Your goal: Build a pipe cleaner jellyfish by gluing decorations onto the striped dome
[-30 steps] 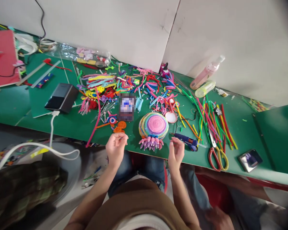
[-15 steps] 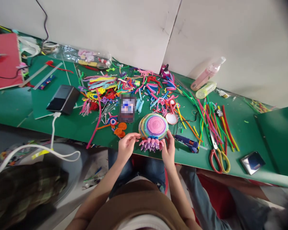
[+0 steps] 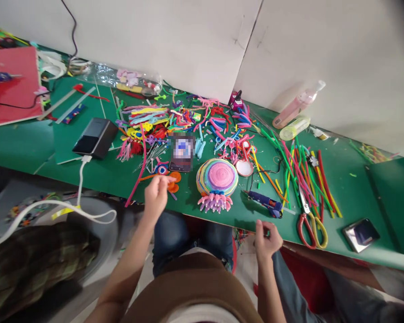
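My left hand (image 3: 157, 193) is closed in a pinch at the orange coiled discs (image 3: 175, 176); whether an edge of one lies between the fingertips I cannot make out. In front of me sits a round dome of coiled pastel pipe cleaners (image 3: 221, 176), with a fringe of pink and purple loops (image 3: 215, 203) on its near side. Neither hand touches it. Loosely curled, my right hand (image 3: 268, 238) hovers at the table's front edge, with a gap between thumb and fingers and nothing seen in it. Beyond it lies a blue glue gun (image 3: 265, 202).
Scissors (image 3: 310, 226) and long pipe cleaners (image 3: 303, 175) lie to the right, beside a silver-edged device (image 3: 361, 235). A phone (image 3: 182, 152), a round white-faced piece (image 3: 244, 168) and a black power bank (image 3: 96, 138) with a white cable are on the green table (image 3: 97, 179). Bottles (image 3: 298, 105) stand behind.
Both hands have let go of the dome, which stays on the table. My left hand moved left to the orange discs; my right hand moved right and toward me. The view shifted slightly.
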`<act>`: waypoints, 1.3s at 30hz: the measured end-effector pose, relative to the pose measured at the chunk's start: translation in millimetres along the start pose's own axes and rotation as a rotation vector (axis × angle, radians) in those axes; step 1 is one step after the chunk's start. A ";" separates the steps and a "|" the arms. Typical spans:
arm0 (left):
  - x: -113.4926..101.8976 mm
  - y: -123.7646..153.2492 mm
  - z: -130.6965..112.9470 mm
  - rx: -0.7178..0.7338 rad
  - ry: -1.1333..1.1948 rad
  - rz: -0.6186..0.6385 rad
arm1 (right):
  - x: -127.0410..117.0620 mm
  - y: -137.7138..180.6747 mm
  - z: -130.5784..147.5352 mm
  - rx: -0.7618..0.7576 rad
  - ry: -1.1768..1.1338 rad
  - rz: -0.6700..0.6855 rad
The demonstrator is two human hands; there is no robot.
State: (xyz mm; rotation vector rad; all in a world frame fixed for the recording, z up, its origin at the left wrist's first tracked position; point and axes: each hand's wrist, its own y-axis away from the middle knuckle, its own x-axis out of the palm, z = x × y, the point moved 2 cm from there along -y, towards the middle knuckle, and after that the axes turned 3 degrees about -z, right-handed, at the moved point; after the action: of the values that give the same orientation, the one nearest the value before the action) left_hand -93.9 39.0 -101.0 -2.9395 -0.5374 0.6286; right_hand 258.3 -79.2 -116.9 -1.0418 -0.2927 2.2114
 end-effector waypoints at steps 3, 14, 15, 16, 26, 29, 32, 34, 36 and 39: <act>-18.2 -26.3 13.4 0.041 -0.151 -0.117 | -19.5 -12.7 -22.0 0.075 0.130 -0.197; -41.6 -82.2 4.9 0.138 -0.580 -0.087 | -4.0 -71.4 -47.5 -0.008 0.292 0.374; -42.5 -81.6 5.6 0.133 -0.589 -0.084 | -2.0 -72.5 -46.8 0.008 0.295 0.390; -43.0 -79.5 6.7 0.130 -0.600 -0.072 | -0.5 -73.6 -45.6 0.026 0.293 0.407; -50.9 -35.6 20.6 0.228 -0.592 0.011 | -4.2 -77.7 -41.0 0.061 0.053 0.299; -55.5 -30.5 23.3 0.226 -0.569 0.023 | -6.7 -73.8 -43.8 0.169 0.061 0.260; -57.9 -29.8 24.5 0.192 -0.561 0.022 | -8.0 -72.0 -40.2 0.250 0.020 0.181; -57.6 -30.9 24.0 0.177 -0.565 0.019 | -8.7 -72.1 -34.4 0.296 -0.049 0.127; -55.9 -32.2 22.1 0.181 -0.572 0.024 | -8.9 -72.3 -27.3 0.342 -0.130 0.136; -52.8 -32.3 18.1 0.207 -0.566 0.040 | -7.8 -71.6 -16.4 0.387 -0.286 0.261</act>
State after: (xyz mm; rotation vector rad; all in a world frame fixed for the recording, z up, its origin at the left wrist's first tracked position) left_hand -156.8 50.6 -92.4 -2.5614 -0.4173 1.4396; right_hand 308.2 -31.7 -90.4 -0.5798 0.1574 2.5198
